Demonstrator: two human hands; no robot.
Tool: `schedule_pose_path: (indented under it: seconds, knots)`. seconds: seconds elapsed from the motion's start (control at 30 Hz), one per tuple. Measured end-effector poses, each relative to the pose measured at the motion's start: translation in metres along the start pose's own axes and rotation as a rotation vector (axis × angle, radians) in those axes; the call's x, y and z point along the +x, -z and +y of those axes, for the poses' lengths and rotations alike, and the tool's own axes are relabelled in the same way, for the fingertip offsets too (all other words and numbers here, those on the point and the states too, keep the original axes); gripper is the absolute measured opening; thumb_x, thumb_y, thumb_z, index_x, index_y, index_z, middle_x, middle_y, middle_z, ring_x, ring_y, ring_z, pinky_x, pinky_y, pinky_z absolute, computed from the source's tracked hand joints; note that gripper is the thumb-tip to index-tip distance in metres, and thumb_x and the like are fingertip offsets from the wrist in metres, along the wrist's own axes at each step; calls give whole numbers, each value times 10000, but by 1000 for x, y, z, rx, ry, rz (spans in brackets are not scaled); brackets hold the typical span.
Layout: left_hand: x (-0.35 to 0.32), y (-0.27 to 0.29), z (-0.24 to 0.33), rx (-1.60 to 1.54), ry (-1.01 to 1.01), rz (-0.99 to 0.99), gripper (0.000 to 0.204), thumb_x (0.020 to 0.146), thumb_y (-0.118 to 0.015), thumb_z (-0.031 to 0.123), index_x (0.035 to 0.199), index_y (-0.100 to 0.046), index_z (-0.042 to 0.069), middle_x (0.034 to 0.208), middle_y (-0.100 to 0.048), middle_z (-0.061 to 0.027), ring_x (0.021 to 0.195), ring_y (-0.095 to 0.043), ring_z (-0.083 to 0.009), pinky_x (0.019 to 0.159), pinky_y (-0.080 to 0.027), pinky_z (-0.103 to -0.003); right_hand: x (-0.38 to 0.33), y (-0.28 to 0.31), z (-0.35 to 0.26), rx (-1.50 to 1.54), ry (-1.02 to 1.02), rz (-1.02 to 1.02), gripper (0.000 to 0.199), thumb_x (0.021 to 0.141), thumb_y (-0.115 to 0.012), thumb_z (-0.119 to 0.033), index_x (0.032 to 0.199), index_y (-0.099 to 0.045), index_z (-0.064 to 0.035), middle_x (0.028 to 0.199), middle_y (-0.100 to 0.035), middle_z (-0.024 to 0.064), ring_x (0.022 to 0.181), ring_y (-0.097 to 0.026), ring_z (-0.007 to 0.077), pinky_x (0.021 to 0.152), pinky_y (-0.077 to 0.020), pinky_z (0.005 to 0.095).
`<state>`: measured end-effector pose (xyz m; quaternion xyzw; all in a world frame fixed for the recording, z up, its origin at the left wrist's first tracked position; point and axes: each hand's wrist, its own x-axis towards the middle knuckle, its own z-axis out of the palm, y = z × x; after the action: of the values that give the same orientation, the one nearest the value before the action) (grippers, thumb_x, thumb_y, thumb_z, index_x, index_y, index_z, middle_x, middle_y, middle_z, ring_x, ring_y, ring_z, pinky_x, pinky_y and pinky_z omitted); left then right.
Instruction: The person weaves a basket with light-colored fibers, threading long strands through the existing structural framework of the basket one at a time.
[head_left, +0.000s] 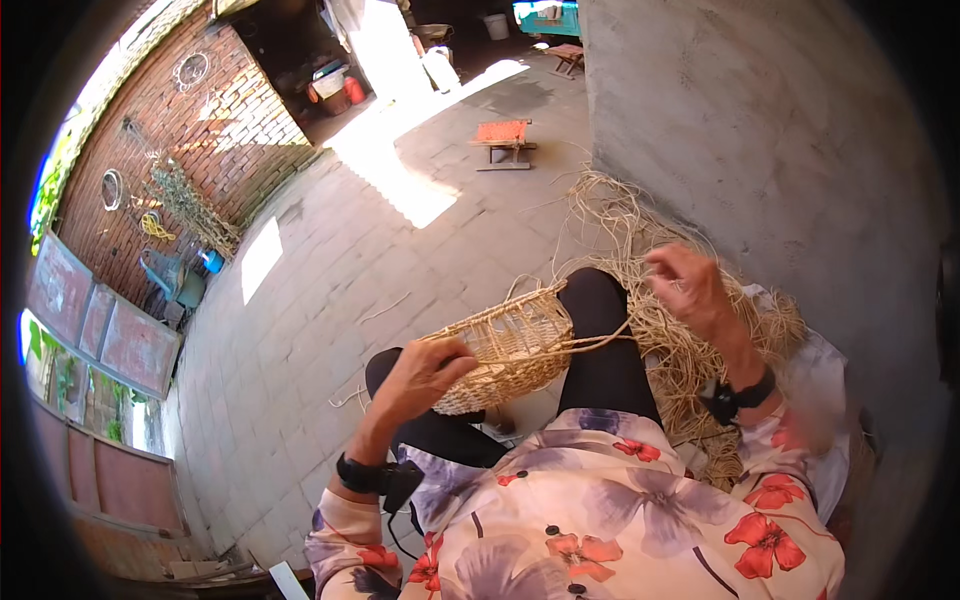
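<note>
A half-woven straw basket (520, 345) rests tilted across my lap, between and against my knees. My left hand (425, 375) is closed on its near left edge. Twisted straw cord (595, 343) runs from beside that hand along the basket's near side and over my right thigh. My right hand (692, 290) is raised to the right of my right knee, above a heap of loose straw cord (690, 370). Its fingers are curled in; whether a strand lies between them is too small to tell.
The heap of cord lies along a grey plastered wall (760, 140) on the right, partly on a pale sheet (825, 375). A low folding stool (503, 143) with an orange seat stands ahead on the paved floor (300, 330). Dried plants (190, 205) lean against a brick wall at left.
</note>
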<state>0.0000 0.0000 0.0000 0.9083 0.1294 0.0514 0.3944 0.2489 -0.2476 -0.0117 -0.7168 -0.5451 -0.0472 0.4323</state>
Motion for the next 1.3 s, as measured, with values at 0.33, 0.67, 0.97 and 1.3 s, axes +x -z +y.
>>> schedule_pose_path:
  seconds: [0.33, 0.67, 0.97, 1.3]
  knots:
    - [21, 13, -21, -424, 219, -265, 235, 1005, -591, 251, 931, -693, 53, 633, -455, 87, 571, -389, 2, 492, -285, -196, -29, -24, 24, 695, -536, -377, 202, 923, -657, -233, 930, -710, -38, 761, -589, -48, 691, -517, 36, 614, -407, 195]
    - [-11, 46, -74, -745, 437, -275, 260, 1036, -536, 263, 1001, -636, 25, 615, -321, 117, 502, -277, -4, 436, -199, -198, -95, 32, 158, 189, -672, -150, 153, 875, -642, -156, 814, -670, -17, 692, -575, -24, 629, -505, 69, 572, -419, 264]
    - [-20, 30, -62, -423, 325, -134, 290, 1025, -541, 311, 983, -667, 53, 617, -372, 106, 514, -296, -11, 454, -216, -207, -131, 48, 194, -405, -669, 39, 99, 805, -621, -95, 802, -622, 4, 750, -640, 97, 683, -603, 232, 627, -463, 365]
    - [7, -80, 1, -160, 18, -287, 270, 986, -546, 219, 963, -692, -7, 791, -680, -166, 705, -650, -280, 678, -498, -379, -41, -72, -20, 467, -99, -387, 127, 859, -692, -98, 944, -667, -6, 865, -690, 116, 794, -677, 196, 716, -529, 312]
